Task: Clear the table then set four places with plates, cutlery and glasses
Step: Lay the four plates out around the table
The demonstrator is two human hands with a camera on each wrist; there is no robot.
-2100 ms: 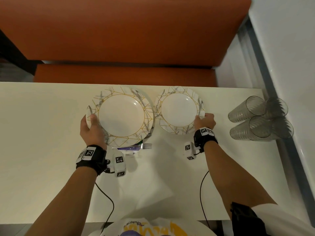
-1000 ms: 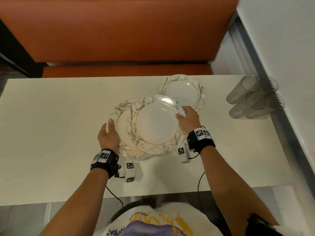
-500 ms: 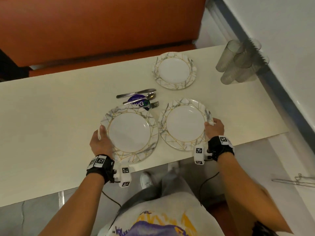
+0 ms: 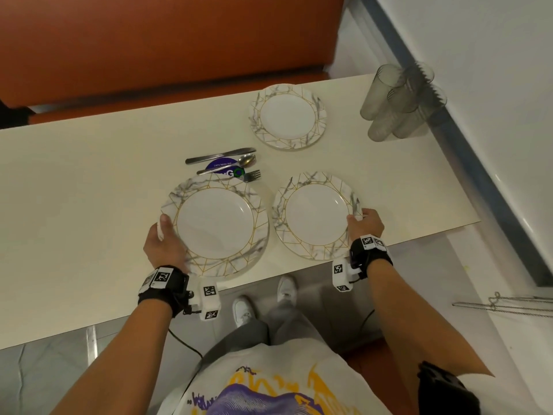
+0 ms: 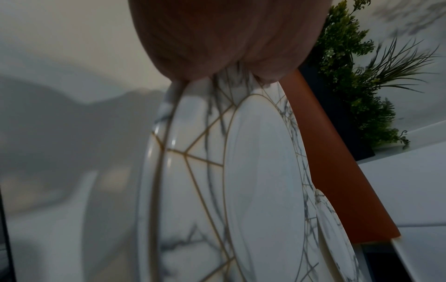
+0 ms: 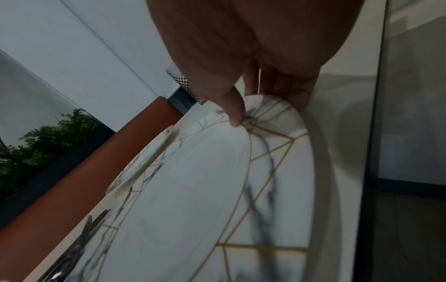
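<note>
Three plates, the large plate, the near-right plate and the far plate, have plain white centres and grey-veined marble rims crossed by thin gold lines. The tabletop is cream. The glasses are smoky grey, the bench burnt orange, the sticker purple.

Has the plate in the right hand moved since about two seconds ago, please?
Yes. The plate in the right hand has come from the table's bench side to its near edge; another plate now lies at the far side.
</note>
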